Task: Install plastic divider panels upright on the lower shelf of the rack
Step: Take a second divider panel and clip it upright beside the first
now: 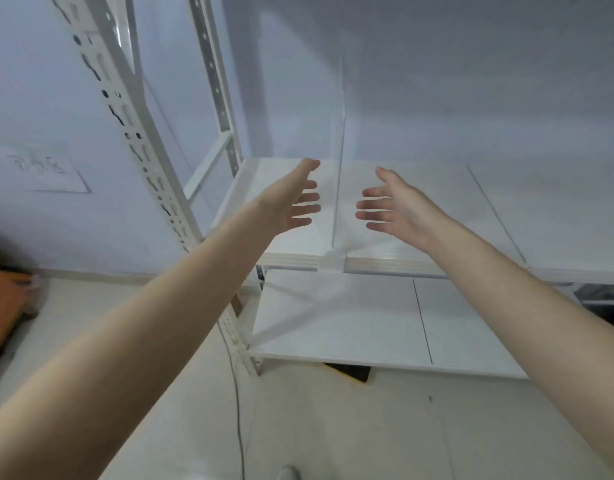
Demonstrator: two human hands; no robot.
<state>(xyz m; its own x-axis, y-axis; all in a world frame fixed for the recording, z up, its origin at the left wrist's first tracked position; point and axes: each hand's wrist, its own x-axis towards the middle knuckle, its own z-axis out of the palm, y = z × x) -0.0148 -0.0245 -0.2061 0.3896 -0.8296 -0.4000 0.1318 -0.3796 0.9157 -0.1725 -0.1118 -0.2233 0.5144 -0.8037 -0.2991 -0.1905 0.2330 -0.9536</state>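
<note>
A clear panel [339,140] stands upright on a white shelf [419,209] of the rack [139,133], seen nearly edge-on. It is transparent and almost colourless, so only its thin front edge reads clearly, as a pale vertical line running from high in the frame down to the shelf's front lip. The wall and shelf behind show through it with faint glare. At its foot, a small white clip [331,262] sits over the shelf's front edge, and the panel's lower corner meets it.

The left hand [293,202] is open, fingers spread and pointing right, just beside the panel's left face. The right hand [393,206] is open too, fingers spread and pointing left, just beside the right face. Neither hand grips the panel; whether any fingertip touches it cannot be told.

Below lies a second white shelf [350,320], with a dark seam across its boards. The rack's slotted post slants up the left side. A thin cable [239,410] trails over the pale floor [333,427], and an orange thing [4,299], blurred, sits at far left.
</note>
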